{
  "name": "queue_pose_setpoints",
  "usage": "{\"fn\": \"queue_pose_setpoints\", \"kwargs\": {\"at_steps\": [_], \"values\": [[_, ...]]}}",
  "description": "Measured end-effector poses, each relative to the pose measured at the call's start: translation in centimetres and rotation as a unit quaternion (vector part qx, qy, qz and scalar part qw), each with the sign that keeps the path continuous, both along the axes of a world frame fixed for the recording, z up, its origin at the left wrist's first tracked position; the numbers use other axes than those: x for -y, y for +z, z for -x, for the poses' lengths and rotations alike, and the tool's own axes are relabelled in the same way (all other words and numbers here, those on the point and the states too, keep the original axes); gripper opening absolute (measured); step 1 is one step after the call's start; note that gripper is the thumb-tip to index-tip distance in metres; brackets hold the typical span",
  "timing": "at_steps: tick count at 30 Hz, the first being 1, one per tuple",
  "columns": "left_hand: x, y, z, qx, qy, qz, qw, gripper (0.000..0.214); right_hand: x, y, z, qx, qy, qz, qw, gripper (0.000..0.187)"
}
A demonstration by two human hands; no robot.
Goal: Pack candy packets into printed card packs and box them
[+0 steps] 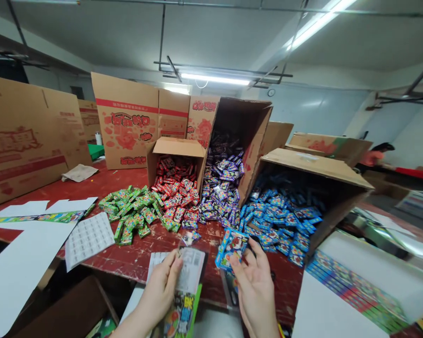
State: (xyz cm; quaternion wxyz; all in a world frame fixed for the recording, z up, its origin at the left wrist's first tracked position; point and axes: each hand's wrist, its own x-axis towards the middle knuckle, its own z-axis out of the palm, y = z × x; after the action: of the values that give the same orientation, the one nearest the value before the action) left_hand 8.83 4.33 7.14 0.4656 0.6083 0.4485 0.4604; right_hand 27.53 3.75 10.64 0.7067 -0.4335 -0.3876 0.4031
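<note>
My left hand (160, 288) is closed on a clear printed packet bag (186, 286), held upright near the table's front edge. My right hand (255, 286) grips a few small blue candy boxes (231, 249) just right of the bag's mouth. Beyond them lie heaps of small boxes on the red table (134, 256): green ones (130, 211), red ones (174, 192), purple ones (220, 190) and blue ones (280, 218). The red, purple and blue heaps spill out of tipped cardboard cartons (254, 126).
Large printed cartons (127, 119) stand at the back and left. White flat card sheets (17, 267) and a sticker sheet (88, 239) lie at left. A stack of flat colourful packaging (356, 286) is at right. A person (373, 155) is at the far right.
</note>
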Motion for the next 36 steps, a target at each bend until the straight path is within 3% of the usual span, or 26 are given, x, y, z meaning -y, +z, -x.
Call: {"fn": "queue_pose_setpoints", "kwargs": {"at_steps": [2, 5, 8, 11, 17, 24, 27, 30, 32, 34, 36], "values": [[0.8, 0.2, -0.1, -0.002, -0.051, 0.015, 0.999, 0.038, -0.9, 0.7, 0.1, 0.039, 0.042, -0.023, 0.998, 0.057], [2.3, -0.7, -0.2, 0.015, -0.079, 0.044, 0.996, 0.042, -1.9, -0.3, -0.4, 0.107, 0.123, 0.005, 0.987, 0.048], [3.1, -1.7, -0.3, 0.024, -0.075, 0.057, 0.995, 0.044, -2.4, -1.5, -1.4, 0.222, 0.197, 0.074, 0.952, 0.038], [3.2, -2.1, -0.6, 0.038, -0.049, 0.059, 0.996, 0.043, -2.5, -1.3, -2.1, 0.284, 0.230, 0.115, 0.924, 0.036], [2.7, -2.3, -1.3, 0.050, 0.003, 0.062, 0.997, 0.041, -3.6, 0.2, -2.4, 0.334, 0.233, 0.077, 0.910, 0.031], [2.0, -2.5, -1.3, 0.092, 0.005, 0.081, 0.992, 0.041, -4.4, 1.0, -1.3, 0.370, 0.303, 0.039, 0.877, 0.024], [1.9, -3.0, -1.0, 0.142, 0.017, 0.115, 0.983, 0.039, -3.8, 0.3, 0.4, 0.361, 0.336, 0.042, 0.869, 0.026], [1.8, -3.4, -0.6, 0.203, -0.023, 0.170, 0.964, 0.041, -3.9, -1.7, 1.5, 0.320, 0.390, 0.044, 0.862, 0.028], [1.5, -3.5, 0.0, 0.225, -0.021, 0.200, 0.953, 0.043, -5.0, -3.5, 1.2, 0.293, 0.380, 0.035, 0.877, 0.023], [0.7, -3.5, 1.1, 0.234, 0.026, 0.223, 0.946, 0.042, -7.0, -5.4, 0.3, 0.292, 0.300, 0.037, 0.907, 0.019], [-0.4, -3.5, 2.5, 0.233, 0.088, 0.239, 0.939, 0.040, -9.5, -7.1, -0.8, 0.329, 0.206, 0.058, 0.920, 0.020]]}}
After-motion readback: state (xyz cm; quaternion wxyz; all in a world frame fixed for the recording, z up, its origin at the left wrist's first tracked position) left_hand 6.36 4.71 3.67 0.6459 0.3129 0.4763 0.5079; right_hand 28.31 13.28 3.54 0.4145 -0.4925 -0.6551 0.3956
